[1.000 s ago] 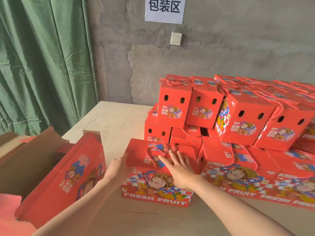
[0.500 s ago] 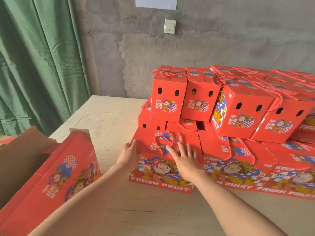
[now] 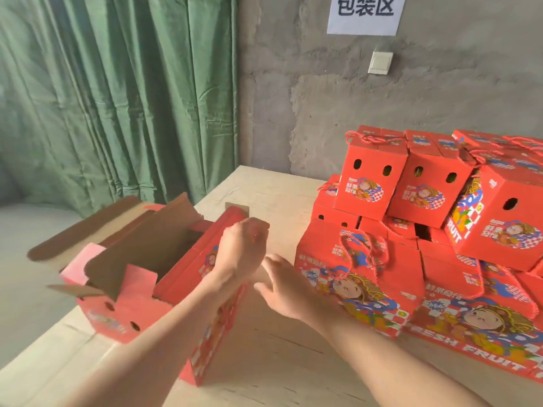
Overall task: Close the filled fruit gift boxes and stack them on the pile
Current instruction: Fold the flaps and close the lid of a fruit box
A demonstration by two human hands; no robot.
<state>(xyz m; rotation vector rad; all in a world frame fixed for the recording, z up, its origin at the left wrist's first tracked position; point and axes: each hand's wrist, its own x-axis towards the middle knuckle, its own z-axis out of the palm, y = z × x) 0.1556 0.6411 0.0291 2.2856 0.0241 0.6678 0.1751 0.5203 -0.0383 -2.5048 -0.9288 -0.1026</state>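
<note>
Sign [image 3: 364, 13]: "包装区", black on white paper, on the wall.
Flat box [image 3: 476, 321]: "…ESH FRUIT" in white along the lower front edge; "鲜果" plus two unclear characters higher up.
Tilted box [image 3: 499, 227]: "…RUIT" in white, running up one corner.
Upright box [image 3: 370, 177]: "鲜果" on the end, the line below too small to read.
Open box [image 3: 117, 315]: print on the end blurred, unreadable.

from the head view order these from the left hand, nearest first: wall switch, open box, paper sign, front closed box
1. open box, gripped by left hand
2. front closed box, to its right
3. wall switch, back wall
4. paper sign, above the switch
</note>
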